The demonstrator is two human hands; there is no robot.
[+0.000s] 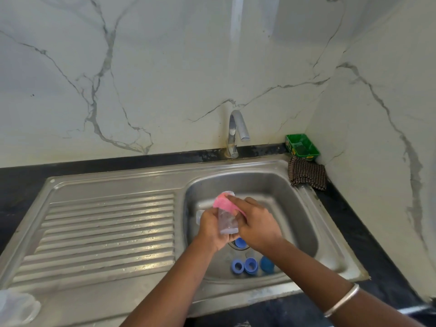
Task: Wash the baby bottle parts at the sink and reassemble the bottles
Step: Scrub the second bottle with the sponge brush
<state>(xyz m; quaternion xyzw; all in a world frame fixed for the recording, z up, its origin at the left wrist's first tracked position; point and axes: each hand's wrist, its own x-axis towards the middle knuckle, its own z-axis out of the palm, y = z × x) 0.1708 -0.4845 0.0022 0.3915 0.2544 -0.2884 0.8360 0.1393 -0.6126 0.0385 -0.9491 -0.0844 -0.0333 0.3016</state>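
Note:
Over the steel sink basin [295, 208] my left hand [210, 230] grips a clear baby bottle [226, 223], held roughly upright. My right hand [257, 223] presses a pink sponge [224, 204] against the bottle's upper part. Blue bottle rings lie on the basin floor: one [240, 243] by the drain under my hands, two [237, 266] [250, 265] near the front wall, and a darker blue piece [267, 264] beside them, partly hidden by my right forearm. Another clear part [199, 215] shows behind my left hand.
The tap [237, 131] stands behind the basin, with no water running. A ribbed draining board [106, 232] lies to the left. A green tub [302, 147] and a checked cloth [306, 175] sit at the back right corner. A clear plastic item [16, 308] rests at the front left.

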